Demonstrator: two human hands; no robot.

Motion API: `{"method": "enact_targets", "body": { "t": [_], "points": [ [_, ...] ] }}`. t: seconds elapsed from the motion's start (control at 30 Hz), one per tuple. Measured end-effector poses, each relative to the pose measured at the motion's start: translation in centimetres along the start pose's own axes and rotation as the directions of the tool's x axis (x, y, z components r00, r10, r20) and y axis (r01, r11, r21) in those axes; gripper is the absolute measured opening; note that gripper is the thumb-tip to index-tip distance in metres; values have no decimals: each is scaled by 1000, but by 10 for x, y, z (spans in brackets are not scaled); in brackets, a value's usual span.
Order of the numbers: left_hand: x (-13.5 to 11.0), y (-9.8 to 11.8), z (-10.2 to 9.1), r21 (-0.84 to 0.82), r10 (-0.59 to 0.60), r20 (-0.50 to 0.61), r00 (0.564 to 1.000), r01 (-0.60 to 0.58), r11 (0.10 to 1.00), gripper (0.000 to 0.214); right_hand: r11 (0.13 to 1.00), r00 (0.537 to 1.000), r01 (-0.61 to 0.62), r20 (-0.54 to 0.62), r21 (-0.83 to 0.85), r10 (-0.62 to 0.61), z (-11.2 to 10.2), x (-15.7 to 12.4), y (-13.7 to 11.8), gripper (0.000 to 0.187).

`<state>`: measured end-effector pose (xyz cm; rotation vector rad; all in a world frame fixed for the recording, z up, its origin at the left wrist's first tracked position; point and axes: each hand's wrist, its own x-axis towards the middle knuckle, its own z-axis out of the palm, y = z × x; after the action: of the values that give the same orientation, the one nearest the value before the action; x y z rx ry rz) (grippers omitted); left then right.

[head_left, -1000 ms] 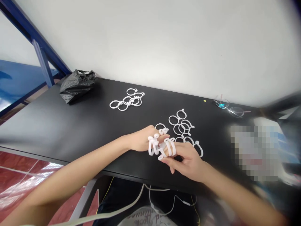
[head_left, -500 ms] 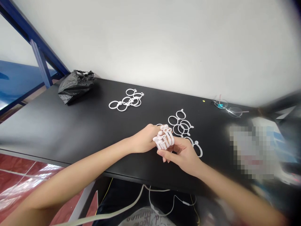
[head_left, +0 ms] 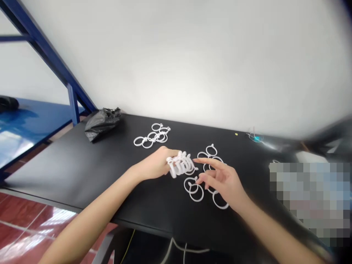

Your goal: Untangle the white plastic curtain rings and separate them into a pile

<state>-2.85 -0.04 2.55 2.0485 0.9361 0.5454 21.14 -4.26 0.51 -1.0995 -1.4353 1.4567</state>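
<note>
My left hand [head_left: 157, 164] is closed around a bunch of white plastic curtain rings [head_left: 180, 165], each with a small eyelet, just above the black table. The rings sit side by side in a row past its fingers; the fingertips are hidden behind them. To the right, my right hand [head_left: 227, 182] has its fingers apart and holds nothing, its index finger pointing close to the bunch. Under and around it lie several loose white rings [head_left: 196, 201], some overlapping and partly covered by the hand. Farther back on the left, another group of white rings [head_left: 147, 147] lies overlapping.
A crumpled black plastic bag [head_left: 101, 124] rests at the table's back left. Eyeglasses [head_left: 256, 138] lie by the wall at the back right. On the right is a blurred-out item [head_left: 310, 201]. A blue metal frame [head_left: 73, 104] stands beyond the left edge.
My right hand has come off the ring bunch and opened. My left hand has moved left with the bunch. More loose rings now show beneath the hands. The view has tilted upward.
</note>
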Motion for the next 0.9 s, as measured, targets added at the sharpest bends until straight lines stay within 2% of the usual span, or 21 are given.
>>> {"method": "enact_targets", "body": {
  "t": [0.07, 0.17, 0.23, 0.3, 0.37, 0.57, 0.73, 0.9],
  "points": [
    [-9, -4, -34, 64, -140, 67, 988, 136, 989, 20, 998, 985, 60, -163, -4, -60, -9, 7, -4, 30],
    [-22, -15, -78, 202, -351, 53, 935, 334, 921, 19, 996, 960, 84, -269, -3, -81, -19, 13, -9, 27],
    [-27, -24, -93, 326, -489, 25, 872, 456, 828, 15, 996, 955, 87, -283, 3, -83, -21, 14, -9, 28],
    [-25, -33, -98, 416, -591, 14, 807, 532, 737, 14, 996, 955, 89, -285, 8, -83, -21, 15, -8, 27],
    [-19, -40, -98, 434, -602, 20, 798, 536, 724, 17, 996, 956, 88, -282, 12, -81, -21, 16, -6, 27],
    [-5, -53, -98, 421, -549, -70, 833, 523, 741, 29, 996, 951, 83, -302, 18, -74, -26, 20, -5, 28],
    [-8, -60, -98, 399, -480, -165, 862, 503, 767, 47, 995, 945, 93, -316, 21, -81, -31, 22, -6, 28],
    [-16, -57, -89, 377, -386, -230, 893, 448, 811, 47, 993, 930, 117, -348, -15, -115, -38, 24, -8, 27]
  ]
}}
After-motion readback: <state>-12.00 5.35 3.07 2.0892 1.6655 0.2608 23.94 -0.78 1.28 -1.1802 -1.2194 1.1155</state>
